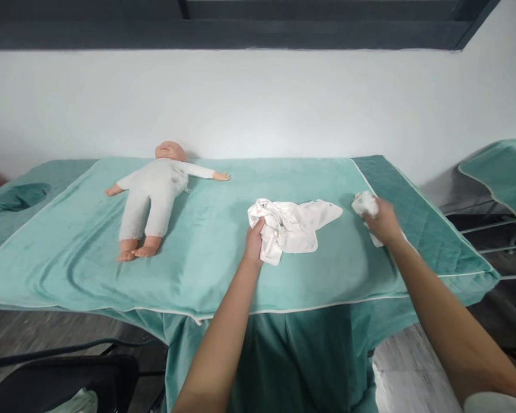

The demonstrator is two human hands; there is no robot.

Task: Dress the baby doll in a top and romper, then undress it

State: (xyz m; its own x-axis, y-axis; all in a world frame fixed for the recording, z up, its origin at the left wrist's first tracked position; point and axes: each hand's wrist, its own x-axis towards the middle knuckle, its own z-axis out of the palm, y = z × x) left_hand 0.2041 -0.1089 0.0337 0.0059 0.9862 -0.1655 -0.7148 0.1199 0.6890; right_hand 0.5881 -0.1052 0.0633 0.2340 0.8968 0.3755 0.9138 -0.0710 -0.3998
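Observation:
A baby doll [155,192] in a pale grey suit lies on its back at the left of a teal-covered bed [198,269]. A crumpled white baby garment [290,226] lies on the cover near the middle. My left hand [254,241] is closed on the garment's left edge. My right hand [382,221] is closed on a smaller white cloth [363,202] near the bed's right side.
A white wall runs behind the bed. A dark teal hollow [19,196] sits at the bed's far left end. A second teal-covered surface [503,172] stands at the right with metal rails below. A black chair [64,381] is at the lower left.

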